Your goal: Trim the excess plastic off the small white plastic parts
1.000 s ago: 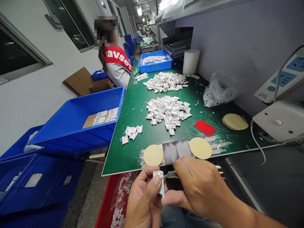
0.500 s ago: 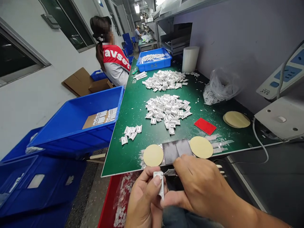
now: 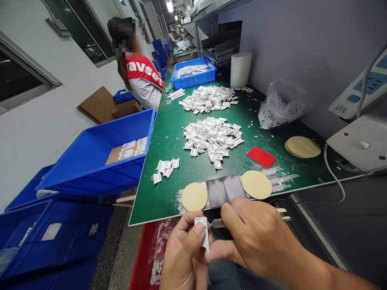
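Note:
Between thumb and fingers, my left hand (image 3: 186, 249) pinches a small white plastic part (image 3: 206, 237), in front of the table's near edge. My right hand (image 3: 256, 229) is closed around a knife, its metal blade (image 3: 217, 223) pointing left at the part's upper right edge. The right thumb rests near the part's lower end. Beyond the hands, dark grey pads (image 3: 225, 190) lie between a left yellow disc (image 3: 194, 196) and a right yellow disc (image 3: 256, 184). Farther back are a near pile of white parts (image 3: 211, 137) and a small group of them (image 3: 165, 167) at left.
A red card (image 3: 261, 157), a plastic bag of parts (image 3: 281, 104) and a white roll (image 3: 241, 69) lie or stand on the green table (image 3: 160, 201). A blue tray (image 3: 193, 81) sits behind. Left are a large blue bin (image 3: 93, 177) and a seated person (image 3: 142, 80). Below is a red bin (image 3: 143, 249).
The camera view has shifted slightly. Both hands keep nearly the same pose, with the blade still at the white part's edge.

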A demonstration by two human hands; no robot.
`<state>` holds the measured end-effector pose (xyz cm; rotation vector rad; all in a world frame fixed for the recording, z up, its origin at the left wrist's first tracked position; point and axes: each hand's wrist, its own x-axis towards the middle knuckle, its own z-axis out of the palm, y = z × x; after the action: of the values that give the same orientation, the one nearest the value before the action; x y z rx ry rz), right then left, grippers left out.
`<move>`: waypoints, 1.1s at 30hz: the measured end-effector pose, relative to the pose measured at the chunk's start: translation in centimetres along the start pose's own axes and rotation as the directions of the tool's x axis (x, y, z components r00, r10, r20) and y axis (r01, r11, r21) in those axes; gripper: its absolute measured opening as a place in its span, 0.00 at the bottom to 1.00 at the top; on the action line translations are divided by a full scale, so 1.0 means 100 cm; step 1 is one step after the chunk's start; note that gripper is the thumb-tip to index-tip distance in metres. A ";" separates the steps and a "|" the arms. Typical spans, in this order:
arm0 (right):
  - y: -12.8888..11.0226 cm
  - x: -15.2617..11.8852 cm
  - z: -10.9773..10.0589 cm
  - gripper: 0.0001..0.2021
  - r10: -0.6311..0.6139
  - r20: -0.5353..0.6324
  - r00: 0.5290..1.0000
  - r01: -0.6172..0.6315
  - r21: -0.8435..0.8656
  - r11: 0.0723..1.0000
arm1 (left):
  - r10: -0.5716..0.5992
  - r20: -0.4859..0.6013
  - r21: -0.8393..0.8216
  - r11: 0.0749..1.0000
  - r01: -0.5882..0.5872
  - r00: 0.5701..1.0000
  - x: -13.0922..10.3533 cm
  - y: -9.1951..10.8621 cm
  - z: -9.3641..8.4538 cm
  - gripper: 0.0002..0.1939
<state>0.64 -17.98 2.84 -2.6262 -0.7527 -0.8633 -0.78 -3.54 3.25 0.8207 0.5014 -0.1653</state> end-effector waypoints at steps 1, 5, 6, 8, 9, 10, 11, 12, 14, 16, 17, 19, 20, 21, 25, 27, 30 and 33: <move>0.000 0.000 0.000 0.29 0.000 0.002 1.000 0.000 -0.001 1.000 | -0.002 -0.004 0.002 1.000 0.002 1.000 0.000 0.000 0.000 0.21; 0.000 -0.002 0.000 0.29 0.003 0.002 1.000 -0.003 0.001 1.000 | -0.002 0.001 0.012 1.000 0.002 1.000 0.000 -0.001 0.000 0.19; 0.000 -0.003 0.001 0.29 0.001 0.003 1.000 -0.001 0.001 1.000 | -0.004 0.006 0.012 1.000 0.004 1.000 0.000 -0.002 0.000 0.19; 0.000 -0.005 0.001 0.28 -0.002 0.003 1.000 0.002 0.000 1.000 | -0.009 0.016 0.013 1.000 0.009 1.000 0.000 -0.002 0.000 0.18; 0.001 -0.005 0.002 0.28 -0.003 0.003 1.000 0.003 -0.001 1.000 | -0.011 0.017 0.014 1.000 0.011 1.000 0.000 -0.002 -0.001 0.18; 0.001 -0.006 0.002 0.28 -0.005 0.002 1.000 0.005 -0.002 1.000 | -0.013 0.015 0.017 1.000 0.013 1.000 0.001 -0.002 -0.001 0.18; 0.001 -0.006 0.002 0.28 -0.007 -0.001 1.000 0.007 -0.003 1.000 | -0.013 0.012 0.022 1.000 0.013 1.000 0.001 -0.003 -0.002 0.18; 0.001 -0.006 0.002 0.28 -0.009 -0.004 1.000 0.009 -0.002 1.000 | -0.011 0.011 0.029 1.000 0.011 1.000 0.001 -0.003 -0.002 0.18; 0.001 -0.007 0.002 0.27 -0.011 -0.002 1.000 0.011 0.000 1.000 | -0.007 0.015 0.045 0.999 0.007 1.000 0.002 -0.003 -0.003 0.17; 0.001 -0.009 0.003 0.27 -0.015 0.007 1.000 0.015 0.001 1.000 | -0.005 0.023 0.053 0.999 0.004 1.000 0.002 -0.003 -0.002 0.16; 0.001 -0.010 0.003 0.26 -0.019 0.010 1.000 0.019 0.003 1.000 | -0.004 0.024 0.052 0.999 0.003 1.000 0.002 -0.003 -0.002 0.16; 0.000 -0.011 0.003 0.26 -0.031 0.010 0.999 0.031 0.002 1.000 | -0.005 0.015 0.037 0.999 0.005 1.000 0.002 -0.003 0.000 0.17; 0.000 -0.012 0.003 0.25 -0.038 0.007 0.999 0.038 0.002 0.999 | -0.006 0.009 0.028 1.000 0.006 1.000 0.002 -0.003 0.001 0.18; -0.001 -0.012 0.002 0.25 -0.045 0.006 0.999 0.045 0.003 0.999 | -0.008 0.005 0.021 1.000 0.008 1.000 0.001 -0.003 0.002 0.18; -0.001 -0.014 0.001 0.23 -0.062 0.003 0.998 0.062 0.011 0.998 | -0.011 0.011 0.018 1.000 0.011 1.000 0.000 -0.005 0.002 0.18; -0.001 -0.015 0.001 0.23 -0.072 -0.008 0.997 0.072 0.017 0.997 | -0.015 0.034 0.024 1.000 0.014 0.999 0.001 -0.006 0.000 0.17; -0.003 -0.017 0.005 0.26 -0.104 -0.060 0.993 0.108 0.068 0.992 | -0.028 0.079 0.022 0.999 0.027 0.996 0.005 -0.007 -0.002 0.15; -0.008 -0.018 0.010 0.29 -0.016 -0.113 0.994 0.054 0.341 0.938 | 0.042 0.070 0.043 0.998 -0.045 0.997 0.007 -0.008 -0.003 0.16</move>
<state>-0.57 -17.62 1.02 -2.2469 -0.8392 -0.7941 -0.49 -3.87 2.19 0.8661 0.4159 -0.1643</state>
